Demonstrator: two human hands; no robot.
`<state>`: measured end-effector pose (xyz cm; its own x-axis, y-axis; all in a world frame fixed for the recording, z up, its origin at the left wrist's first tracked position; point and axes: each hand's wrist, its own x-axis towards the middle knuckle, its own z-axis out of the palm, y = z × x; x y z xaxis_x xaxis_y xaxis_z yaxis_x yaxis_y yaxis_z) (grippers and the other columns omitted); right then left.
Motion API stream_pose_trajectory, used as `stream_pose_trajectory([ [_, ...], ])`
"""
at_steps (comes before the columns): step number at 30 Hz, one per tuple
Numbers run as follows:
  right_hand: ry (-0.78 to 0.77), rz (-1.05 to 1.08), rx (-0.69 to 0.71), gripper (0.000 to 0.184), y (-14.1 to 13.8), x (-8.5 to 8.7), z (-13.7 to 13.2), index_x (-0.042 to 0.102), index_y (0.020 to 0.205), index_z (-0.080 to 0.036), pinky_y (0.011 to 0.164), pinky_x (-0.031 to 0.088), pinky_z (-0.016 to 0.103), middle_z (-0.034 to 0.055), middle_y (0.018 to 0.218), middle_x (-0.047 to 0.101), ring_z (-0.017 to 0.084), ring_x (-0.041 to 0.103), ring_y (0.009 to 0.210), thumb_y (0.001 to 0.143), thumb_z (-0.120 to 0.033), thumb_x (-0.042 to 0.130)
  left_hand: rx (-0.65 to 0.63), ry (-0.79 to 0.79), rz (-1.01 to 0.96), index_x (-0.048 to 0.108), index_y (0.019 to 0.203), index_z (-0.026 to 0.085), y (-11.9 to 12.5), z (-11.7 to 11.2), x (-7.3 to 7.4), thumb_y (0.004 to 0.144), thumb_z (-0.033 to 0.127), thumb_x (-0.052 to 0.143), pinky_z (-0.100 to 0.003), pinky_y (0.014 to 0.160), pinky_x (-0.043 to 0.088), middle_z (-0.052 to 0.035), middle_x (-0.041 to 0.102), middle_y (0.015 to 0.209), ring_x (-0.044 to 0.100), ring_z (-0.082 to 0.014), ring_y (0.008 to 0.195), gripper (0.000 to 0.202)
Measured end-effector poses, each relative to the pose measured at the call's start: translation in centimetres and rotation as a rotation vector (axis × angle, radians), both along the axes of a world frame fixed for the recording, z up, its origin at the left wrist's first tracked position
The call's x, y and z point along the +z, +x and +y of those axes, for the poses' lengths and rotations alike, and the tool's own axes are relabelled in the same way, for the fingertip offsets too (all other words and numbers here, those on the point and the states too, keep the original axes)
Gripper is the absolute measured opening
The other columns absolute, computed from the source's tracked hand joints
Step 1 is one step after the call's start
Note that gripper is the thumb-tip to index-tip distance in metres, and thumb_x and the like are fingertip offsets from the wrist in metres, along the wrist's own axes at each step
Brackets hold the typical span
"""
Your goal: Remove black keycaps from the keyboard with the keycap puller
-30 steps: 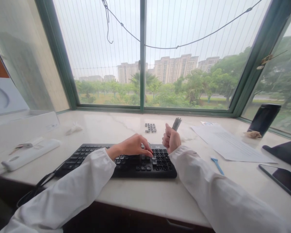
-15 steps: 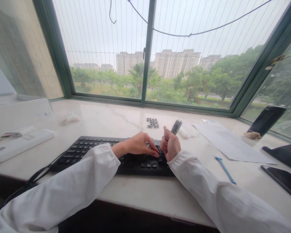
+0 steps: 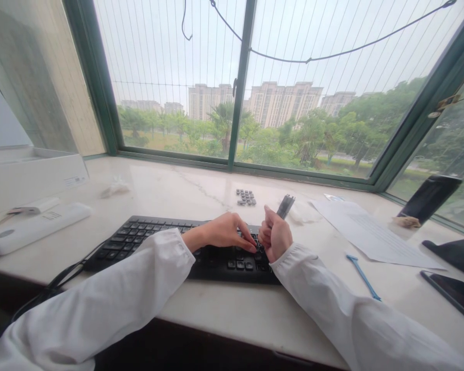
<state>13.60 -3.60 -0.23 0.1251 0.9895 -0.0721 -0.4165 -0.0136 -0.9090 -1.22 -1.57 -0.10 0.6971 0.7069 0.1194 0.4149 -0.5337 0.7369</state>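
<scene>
A black keyboard point(image 3: 139, 230) lies across the counter in front of me, some keycaps off its right end. My left hand point(image 3: 230, 232) reaches over that end, thumb and fingertips pinched together down at the keys; whatever is between them is too small to make out. Beside it, my right hand point(image 3: 275, 238) is closed in a fist around a dark grey tool point(image 3: 285, 205) with a toothed upper end; its lower part is hidden by the hand. Loose keycaps point(image 3: 246, 197) lie in a small group behind the keyboard.
A blue tool point(image 3: 363, 277), a printed sheet point(image 3: 371, 232) and a phone point(image 3: 450, 294) lie at right. Another phone point(image 3: 429, 200) leans by the window. At left are a white box point(image 3: 34, 172), a white power strip point(image 3: 42, 226) and the keyboard's cable point(image 3: 58, 281).
The view has shifted slightly, so everything sits a little further right and lower. Both hands keep nearly the same pose at the keyboard.
</scene>
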Motion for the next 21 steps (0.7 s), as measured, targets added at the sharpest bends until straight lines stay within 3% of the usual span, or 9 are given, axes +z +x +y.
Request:
stream_pose_trajectory([
  [4, -0.017, 0.011, -0.011, 0.047, -0.1, -0.2, 0.0, 0.023, 0.054, -0.023, 0.029, 0.009, 0.020, -0.0113, 0.033, 0.018, 0.004, 0.012, 0.029, 0.079, -0.043, 0.057, -0.001, -0.002, -0.004, 0.078, 0.088, 0.019, -0.1, -0.1, 0.0, 0.066, 0.045, 0.074, -0.022, 0.062, 0.042, -0.0028, 0.073, 0.075, 0.058, -0.0133, 0.064, 0.035],
  [13, 0.216, -0.034, 0.081, 0.054, -0.3, -1.3, -0.5, 0.024, 0.050, -0.023, 0.030, 0.011, 0.022, -0.0100, 0.034, 0.021, 0.004, 0.015, 0.031, 0.076, -0.050, 0.062, 0.044, 0.024, 0.035, 0.078, 0.088, 0.019, 0.0, -0.3, 0.1, 0.066, 0.045, 0.073, -0.022, 0.060, 0.039, -0.0004, 0.072, 0.070, 0.058, -0.0140, 0.065, 0.034],
  [21, 0.341, -0.116, 0.075, 0.052, -0.3, -1.7, -0.7, 0.029, 0.049, -0.021, 0.032, 0.014, 0.022, -0.0088, 0.034, 0.027, 0.005, 0.020, 0.031, 0.077, -0.048, 0.064, 0.056, 0.006, 0.024, 0.078, 0.084, 0.017, 0.1, -0.4, 0.0, 0.065, 0.046, 0.073, -0.022, 0.058, 0.037, -0.0012, 0.071, 0.067, 0.057, -0.0138, 0.064, 0.035],
])
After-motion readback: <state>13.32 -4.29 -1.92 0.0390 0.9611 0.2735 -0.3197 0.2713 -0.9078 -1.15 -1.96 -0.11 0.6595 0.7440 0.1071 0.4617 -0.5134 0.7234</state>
